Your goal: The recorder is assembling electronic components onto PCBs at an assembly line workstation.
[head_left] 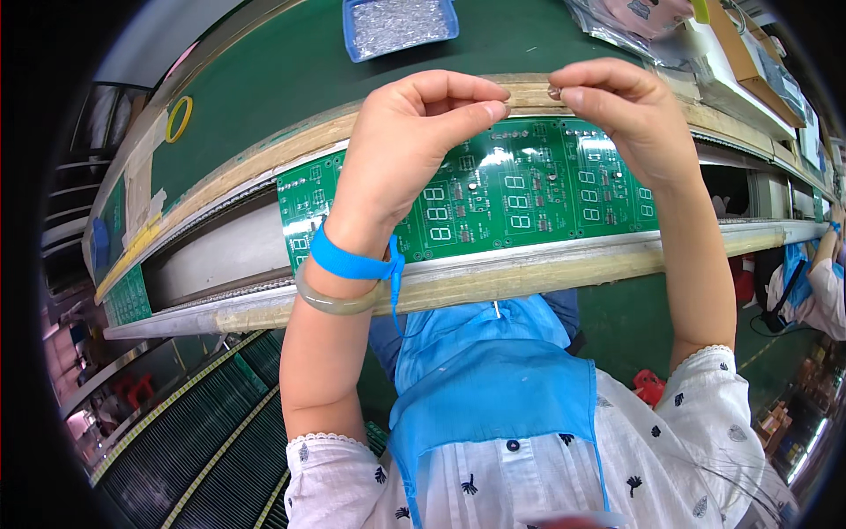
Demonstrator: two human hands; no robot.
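A green circuit-board panel [529, 189] lies across the rails in front of me, with rows of white digit outlines and small parts on it. Above its left half is my left hand [397, 141], thumb and forefinger pinched together; whatever is between the tips is too small to make out. My right hand [630, 115] is raised over the panel's right half, closed in a pinch on a small shiny part [553, 91]. The fingertips of both hands are close together but apart. A blue wristband with a cord and a pale bangle circle my left wrist.
A blue tray [401, 31] of many small silvery pieces stands on the green bench top. A yellow ring [179, 119] lies at left, and another green board [129, 295] sits on the rails. Plastic bags and boxes crowd the far right. Dark slotted racks stand lower left.
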